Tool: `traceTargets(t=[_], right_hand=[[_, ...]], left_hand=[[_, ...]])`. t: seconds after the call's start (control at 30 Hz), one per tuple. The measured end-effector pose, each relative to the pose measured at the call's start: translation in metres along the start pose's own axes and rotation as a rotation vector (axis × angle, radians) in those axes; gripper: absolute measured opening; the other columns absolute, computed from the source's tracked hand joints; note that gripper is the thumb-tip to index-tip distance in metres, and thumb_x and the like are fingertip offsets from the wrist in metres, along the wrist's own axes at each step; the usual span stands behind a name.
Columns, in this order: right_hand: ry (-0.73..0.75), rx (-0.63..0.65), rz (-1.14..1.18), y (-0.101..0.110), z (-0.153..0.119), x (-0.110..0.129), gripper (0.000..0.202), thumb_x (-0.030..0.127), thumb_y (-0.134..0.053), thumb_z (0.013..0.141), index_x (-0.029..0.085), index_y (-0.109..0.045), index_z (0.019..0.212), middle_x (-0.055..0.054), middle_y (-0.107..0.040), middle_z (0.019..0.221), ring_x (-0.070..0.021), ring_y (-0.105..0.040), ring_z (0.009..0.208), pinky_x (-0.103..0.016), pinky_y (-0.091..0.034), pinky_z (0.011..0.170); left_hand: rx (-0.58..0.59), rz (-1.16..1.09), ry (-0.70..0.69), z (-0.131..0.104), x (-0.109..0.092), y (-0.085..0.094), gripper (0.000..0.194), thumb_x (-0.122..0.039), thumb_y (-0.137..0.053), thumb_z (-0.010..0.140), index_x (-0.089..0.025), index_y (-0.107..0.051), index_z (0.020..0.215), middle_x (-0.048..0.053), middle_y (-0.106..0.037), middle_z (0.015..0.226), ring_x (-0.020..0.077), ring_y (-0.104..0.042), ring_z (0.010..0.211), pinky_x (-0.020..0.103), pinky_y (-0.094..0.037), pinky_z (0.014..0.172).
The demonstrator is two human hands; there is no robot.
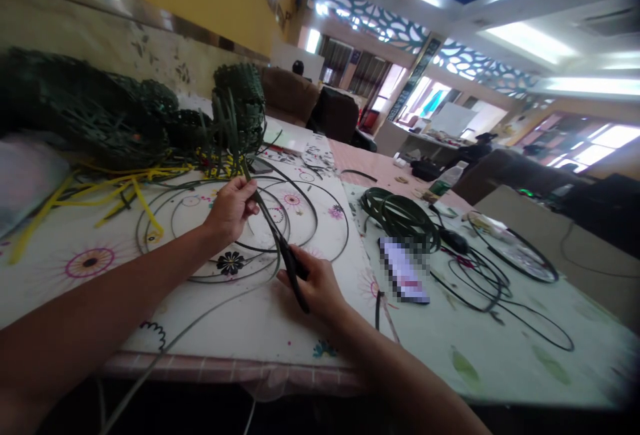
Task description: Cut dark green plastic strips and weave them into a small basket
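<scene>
So, biggest first: white flowered tabletop (pixel 250 332), with a dark woven heap (pixel 100 112) at the far left, an upright woven basket (pixel 246 92) beside it, and thin loops (pixel 349 222) lying under the hands. Left hand (pixel 233 210) — thumb and fingers pinched on a dark green strip (pixel 245 168), held up over the table in front of the basket. Right hand (pixel 316 283) is wrapped round black scissors (pixel 296 274), pointing away toward the pinch; blades blur into the strip, so can't really tell if they're parted or biting. To do this cut well, I'd hold the strip taut, keep the left fingertips clear of the blade line, and work near the pivot for a clean edge. Smallest: a thin tail (pixel 186 330) trails over the near edge — best kept out of the blades, since it could snag.
</scene>
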State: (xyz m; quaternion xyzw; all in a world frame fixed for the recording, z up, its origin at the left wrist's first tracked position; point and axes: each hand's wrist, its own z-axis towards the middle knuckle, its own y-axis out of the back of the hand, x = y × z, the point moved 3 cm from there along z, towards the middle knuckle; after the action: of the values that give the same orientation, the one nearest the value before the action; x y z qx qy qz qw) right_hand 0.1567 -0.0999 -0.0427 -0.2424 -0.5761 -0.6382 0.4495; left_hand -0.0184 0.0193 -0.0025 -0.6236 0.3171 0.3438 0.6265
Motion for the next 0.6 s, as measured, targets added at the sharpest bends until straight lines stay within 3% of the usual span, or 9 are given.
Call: traceTargets(t=[0.2, 0.37, 0.6], right_hand=[[0.005, 0.010, -0.014, -0.002, -0.001, 0.001, 0.036, 0.037, -0.072, 0.082, 0.015, -0.071, 0.111, 0.005, -0.049, 0.066, -0.0098, -0.040, 0.059, -0.021, -0.033, 0.056], [-0.019, -0.033, -0.024, -0.003, -0.002, -0.001, 0.043, 0.033, -0.073, 0.078, 0.017, -0.068, 0.118, 0.003, -0.057, 0.071, -0.0118, -0.049, 0.063, -0.022, -0.038, 0.060], [-0.010, -0.028, 0.009, -0.002, -0.001, 0.000, 0.037, 0.036, -0.072, 0.081, 0.016, -0.069, 0.112, 0.005, -0.051, 0.068, -0.0103, -0.043, 0.060, -0.021, -0.034, 0.057]], left_hand=[[-0.036, -0.086, 0.040, 0.011, -0.003, 0.007, 0.030, -0.003, -0.060, 0.085, -0.016, -0.043, 0.065, -0.006, -0.040, 0.055, 0.0022, -0.034, 0.040, 0.013, -0.028, 0.038], [0.009, -0.010, 0.009, -0.003, -0.003, -0.004, 0.030, -0.002, -0.055, 0.087, -0.017, -0.041, 0.065, -0.007, -0.041, 0.054, 0.0032, -0.034, 0.039, 0.014, -0.030, 0.039], [-0.011, -0.006, -0.027, -0.013, 0.000, -0.008, 0.028, -0.002, -0.053, 0.089, -0.017, -0.043, 0.067, -0.007, -0.041, 0.054, 0.0032, -0.035, 0.039, 0.014, -0.032, 0.039]])
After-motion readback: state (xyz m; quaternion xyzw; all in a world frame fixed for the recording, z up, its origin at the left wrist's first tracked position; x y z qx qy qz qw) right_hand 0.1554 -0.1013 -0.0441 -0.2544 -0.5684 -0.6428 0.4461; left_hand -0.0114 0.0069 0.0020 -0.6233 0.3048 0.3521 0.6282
